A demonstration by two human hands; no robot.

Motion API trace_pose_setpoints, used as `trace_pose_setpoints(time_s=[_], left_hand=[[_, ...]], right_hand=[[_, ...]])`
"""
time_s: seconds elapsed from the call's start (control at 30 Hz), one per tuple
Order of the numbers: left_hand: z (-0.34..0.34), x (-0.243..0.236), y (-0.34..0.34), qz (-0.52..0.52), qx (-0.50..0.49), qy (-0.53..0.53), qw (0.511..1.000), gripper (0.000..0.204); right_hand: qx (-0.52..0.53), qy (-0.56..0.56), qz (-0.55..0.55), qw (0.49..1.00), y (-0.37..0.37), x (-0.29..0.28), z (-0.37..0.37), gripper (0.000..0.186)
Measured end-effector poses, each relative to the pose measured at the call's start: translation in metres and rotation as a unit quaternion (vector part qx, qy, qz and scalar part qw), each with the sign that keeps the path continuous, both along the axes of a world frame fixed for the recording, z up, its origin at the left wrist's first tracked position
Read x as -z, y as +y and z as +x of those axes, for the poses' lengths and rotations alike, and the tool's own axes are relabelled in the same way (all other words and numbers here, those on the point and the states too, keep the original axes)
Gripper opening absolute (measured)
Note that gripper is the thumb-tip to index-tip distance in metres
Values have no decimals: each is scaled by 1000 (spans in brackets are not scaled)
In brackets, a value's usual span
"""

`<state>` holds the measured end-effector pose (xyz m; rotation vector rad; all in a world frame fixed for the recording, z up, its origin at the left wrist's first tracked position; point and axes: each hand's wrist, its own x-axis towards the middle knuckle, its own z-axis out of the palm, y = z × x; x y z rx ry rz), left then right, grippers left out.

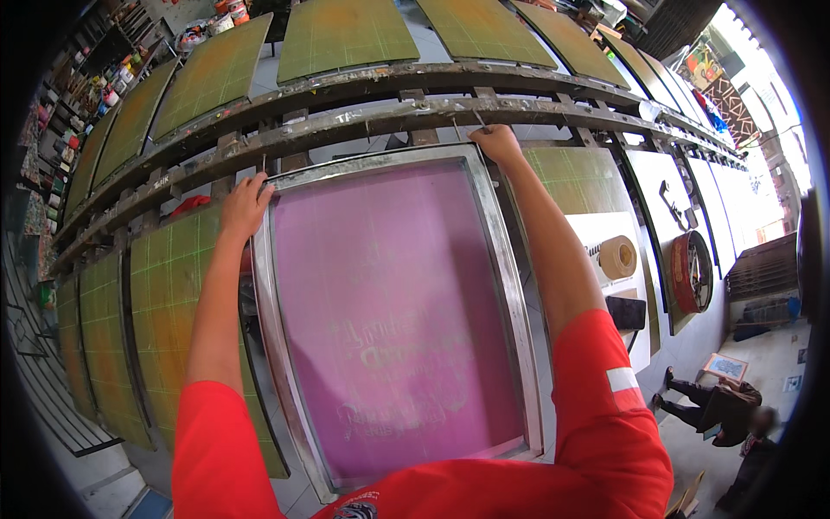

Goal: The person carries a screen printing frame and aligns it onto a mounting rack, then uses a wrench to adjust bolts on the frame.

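In front of me is a screen printing frame with a metal rim, its pink-purple mesh bearing faint lettering in the nearer half. My left hand is closed over the far left corner, fingers on the rim. At the far right corner my right hand is closed, knuckles up; its fingertips are partly hidden. Thin metal pins stand on the dark rail just beyond the frame, one close to each hand.
Green-yellow boards with grid lines line both sides of the rails. To the right are a tape roll, a dark phone-like slab and a round red tin. A person is at the lower right. Paint containers crowd the far left.
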<state>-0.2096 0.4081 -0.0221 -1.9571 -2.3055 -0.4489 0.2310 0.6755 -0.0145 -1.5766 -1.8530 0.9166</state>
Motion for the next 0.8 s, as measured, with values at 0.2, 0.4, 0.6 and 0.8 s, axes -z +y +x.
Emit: trace_pose_setpoints(time_s=[0.2, 0.4, 0.6, 0.8], left_hand=[[1, 7, 0, 17, -6, -23, 1000, 38], [-2, 9, -1, 25, -10, -31, 999, 38], [-3, 8, 0, 29, -9, -31, 999, 38], [0, 6, 0, 22, -17, -33, 999, 37]], right_hand=[[-55, -190, -33, 980, 42, 24, -19, 41], [-39, -155, -114, 980, 39, 12, -26, 44], [8, -131, -102, 986, 39, 18, -23, 63], [42, -81, -87, 992, 37, 23, -20, 66]])
